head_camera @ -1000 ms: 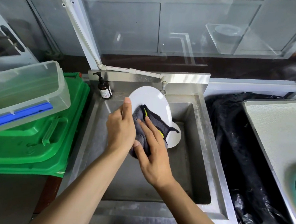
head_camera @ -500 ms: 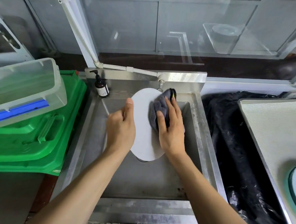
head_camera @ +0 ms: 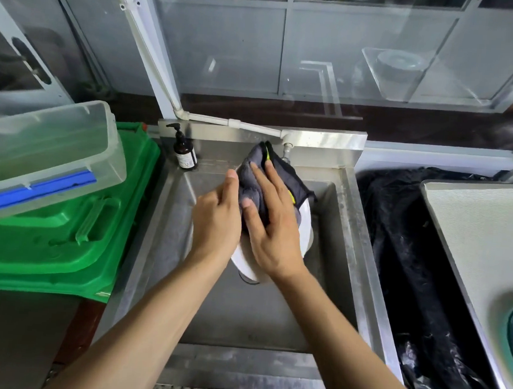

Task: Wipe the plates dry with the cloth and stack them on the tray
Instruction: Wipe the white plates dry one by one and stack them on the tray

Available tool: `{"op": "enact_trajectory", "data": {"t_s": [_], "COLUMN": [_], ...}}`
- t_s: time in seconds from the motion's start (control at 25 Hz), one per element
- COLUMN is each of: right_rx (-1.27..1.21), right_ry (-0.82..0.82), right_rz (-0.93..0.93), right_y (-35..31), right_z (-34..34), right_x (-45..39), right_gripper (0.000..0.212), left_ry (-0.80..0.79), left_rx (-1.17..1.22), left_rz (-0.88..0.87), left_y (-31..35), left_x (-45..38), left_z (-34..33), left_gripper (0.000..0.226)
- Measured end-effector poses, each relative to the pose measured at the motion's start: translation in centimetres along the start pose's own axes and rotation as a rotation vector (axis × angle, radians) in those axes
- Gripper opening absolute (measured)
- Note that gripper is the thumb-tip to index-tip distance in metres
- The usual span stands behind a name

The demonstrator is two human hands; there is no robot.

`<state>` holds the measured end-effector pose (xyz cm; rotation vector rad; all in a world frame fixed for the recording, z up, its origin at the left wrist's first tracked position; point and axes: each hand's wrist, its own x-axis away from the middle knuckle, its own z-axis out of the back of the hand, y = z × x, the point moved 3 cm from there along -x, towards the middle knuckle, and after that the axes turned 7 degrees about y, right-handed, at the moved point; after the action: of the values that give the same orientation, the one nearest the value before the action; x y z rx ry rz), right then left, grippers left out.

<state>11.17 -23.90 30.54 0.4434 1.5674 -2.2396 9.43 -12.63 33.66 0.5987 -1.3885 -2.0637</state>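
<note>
The left hand (head_camera: 217, 219) gripped the white plate (head_camera: 304, 228) by its edge over the sink (head_camera: 346, 231); the right hand (head_camera: 272, 226) pressed the cloth (head_camera: 256, 176) flat-fingered against it — wiping well probably meant broad strokes, rim included — then the tray (head_camera: 473, 240).

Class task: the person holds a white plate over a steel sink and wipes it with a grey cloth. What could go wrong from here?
1. The round white plate, held on edge by the left hand, might slip into the stainless steel sink and chip.
2. The right hand spreads the grey cloth over most of it, possibly hiding damp patches.
</note>
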Motion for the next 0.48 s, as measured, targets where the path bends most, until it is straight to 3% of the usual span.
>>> {"op": "enact_trajectory", "data": {"t_s": [0.12, 0.36, 0.48], "right_rx": [0.014, -0.013, 0.019], "right_ry": [-0.023, -0.090, -0.039], "right_rz": [0.041, 0.021, -0.033], "right_y": [-0.1, 0.7, 1.1], "right_z": [0.0, -0.7, -0.5], "right_x": [-0.7, 6.5, 2.6], "right_gripper": [0.051, 0.050, 0.048], "left_ry": [0.013, -0.010, -0.011], "left_rx": [0.023, -0.041, -0.077], "left_rz": [0.028, 0.033, 0.001], "left_y": [0.4, 0.0, -0.2], "left_x": [-0.2, -0.2, 0.5], "left_z": [0.0, 0.8, 0.9], "left_gripper": [0.050, 0.057, 0.057]}}
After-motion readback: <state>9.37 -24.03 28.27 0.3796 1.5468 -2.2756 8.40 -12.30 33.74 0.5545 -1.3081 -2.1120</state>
